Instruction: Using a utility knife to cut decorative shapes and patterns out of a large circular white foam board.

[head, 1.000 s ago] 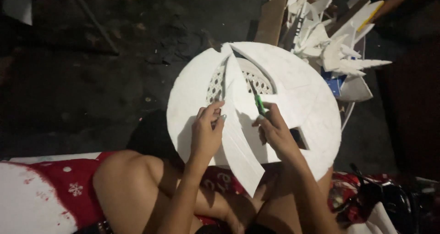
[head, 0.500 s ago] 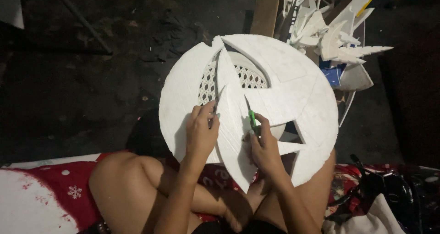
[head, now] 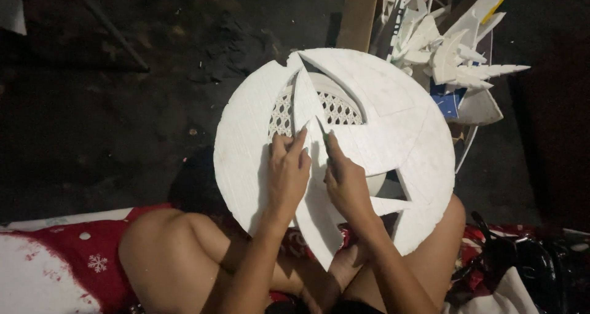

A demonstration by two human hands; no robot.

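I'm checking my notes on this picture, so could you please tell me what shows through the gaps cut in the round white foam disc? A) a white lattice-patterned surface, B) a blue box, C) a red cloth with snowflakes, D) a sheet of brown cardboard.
A: a white lattice surface shows through the openings in the foam disc, just beyond the left hand and right hand pressed on the foam.
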